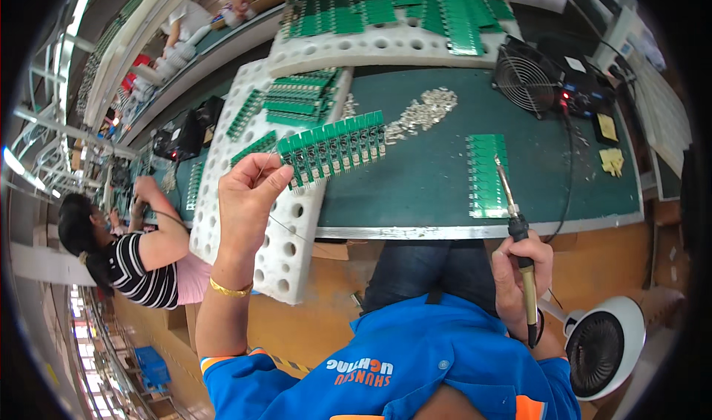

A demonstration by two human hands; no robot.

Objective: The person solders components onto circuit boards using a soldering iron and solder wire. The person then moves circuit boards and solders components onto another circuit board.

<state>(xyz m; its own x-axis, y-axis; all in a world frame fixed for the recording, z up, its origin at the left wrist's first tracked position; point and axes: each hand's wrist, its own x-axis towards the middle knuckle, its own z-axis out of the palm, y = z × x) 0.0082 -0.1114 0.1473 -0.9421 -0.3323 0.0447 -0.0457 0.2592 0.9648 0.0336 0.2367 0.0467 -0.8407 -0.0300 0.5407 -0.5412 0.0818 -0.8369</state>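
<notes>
The left hand covers the left end of the raised green board, whose parts are too small to name. The right hand hides some of the soldering iron. Pale pieces (a loose scatter) run behind the board, too tiny to identify. The view's edge crops the far boards.

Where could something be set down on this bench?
Mostly bare: benchtop between the component pile, flat circuit board and front edge; a narrower strip between that board and the black cable. Crowded: rear foam tray, heaped with green boards.
</notes>
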